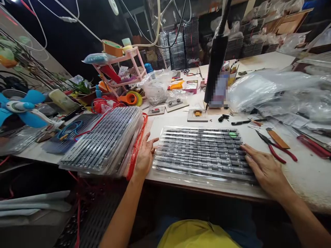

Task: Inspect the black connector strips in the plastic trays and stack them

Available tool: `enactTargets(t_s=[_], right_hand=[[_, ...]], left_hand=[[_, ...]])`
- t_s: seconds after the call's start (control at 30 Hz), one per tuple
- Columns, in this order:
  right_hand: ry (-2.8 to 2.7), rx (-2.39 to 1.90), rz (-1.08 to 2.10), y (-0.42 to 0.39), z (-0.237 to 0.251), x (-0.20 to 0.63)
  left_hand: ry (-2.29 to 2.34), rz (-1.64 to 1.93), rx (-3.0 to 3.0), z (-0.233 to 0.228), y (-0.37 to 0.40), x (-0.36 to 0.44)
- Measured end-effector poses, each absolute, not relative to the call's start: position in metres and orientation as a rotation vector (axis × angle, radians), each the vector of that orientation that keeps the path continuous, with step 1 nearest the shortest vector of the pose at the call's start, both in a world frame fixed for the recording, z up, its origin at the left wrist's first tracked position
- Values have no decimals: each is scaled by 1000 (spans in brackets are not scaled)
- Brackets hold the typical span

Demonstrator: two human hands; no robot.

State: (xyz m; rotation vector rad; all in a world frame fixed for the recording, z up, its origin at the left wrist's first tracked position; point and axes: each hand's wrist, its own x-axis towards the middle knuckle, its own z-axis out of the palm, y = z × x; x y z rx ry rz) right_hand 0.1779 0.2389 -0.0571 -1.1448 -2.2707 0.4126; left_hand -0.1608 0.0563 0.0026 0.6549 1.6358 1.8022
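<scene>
The clear tray [201, 151] of dark strips lies flat near the front edge of the big white table [310, 177], between the person's 2 hands. Puffy plastic bags [274, 91] sit at the back on the right. On the left side I see a stack of trays [103, 137] filled with strips like these, and a red ribbon [137, 148] runs along its right side. Past that stack is a fan [27, 106] with blue blades.

The right hand [267, 168] has its fingers on the tray's right edge; I can't tell if it is squeezing. The left hand [145, 155] is open and loose, just beside the left edge; I can't tell if it touches. 1 pair of pliers [268, 141] with red handles lies beyond the right hand. 1 little green sticker [232, 134] shows at the tray's far right corner.
</scene>
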Motion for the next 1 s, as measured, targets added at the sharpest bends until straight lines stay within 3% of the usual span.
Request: enactTargets(t_s=[0.33, 0.57, 0.8, 1.0], right_hand=[[-2290, -1112, 384, 237, -57, 179], [-2291, -1189, 372, 236, -49, 169], [-2451, -1046, 522, 247, -33, 195], [-2801, -782, 592, 228, -15, 254]], left_hand=[[2247, 1415, 1117, -7, 47, -161], [2547, 601, 1523, -17, 52, -145], [2235, 327, 1782, 0, 12, -169], [2247, 186, 2146, -27, -46, -170]])
